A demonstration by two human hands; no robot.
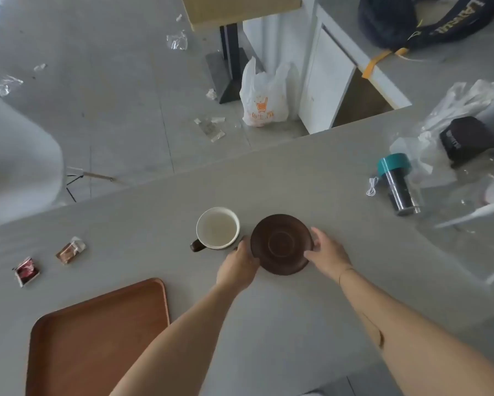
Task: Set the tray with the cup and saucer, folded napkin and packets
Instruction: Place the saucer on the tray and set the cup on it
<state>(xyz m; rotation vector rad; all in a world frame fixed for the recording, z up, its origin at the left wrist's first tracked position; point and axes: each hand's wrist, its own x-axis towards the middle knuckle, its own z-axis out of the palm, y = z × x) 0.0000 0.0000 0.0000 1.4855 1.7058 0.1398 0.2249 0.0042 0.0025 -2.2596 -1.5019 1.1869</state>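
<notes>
1. Two hands bracket the saucer (280,243) on the grey counter (297,324): the left hand (238,265) grips its near-left rim, the right hand (327,252) its right rim, fingers curled along the edge on both sides. Whether the saucer is lifted or resting on the counter cannot be told.
2. Cup position: the cup (217,228) stands upright just left of the saucer, close to the left hand's fingertips, handle pointing toward the near-left. It appears empty.
3. Governing relation: the tray (97,338) lies to the near-left of the saucer, nothing on the part in view, its long axis running toward the lower-left corner. The left hand is the nearer one to it — a transfer would likely travel leftward and toward the person, passing near the cup.
4. Packets: two packets (27,271) (70,250) lie on the counter well left of the cup, beyond the tray's far edge.
5. Limits of view: no folded napkin can be identified. The tray's lower part is cut off by the frame — its full extent is unknown. The left forearm crosses the tray's right corner. The finger undersides are hidden, so grip depth is uncertain.
</notes>
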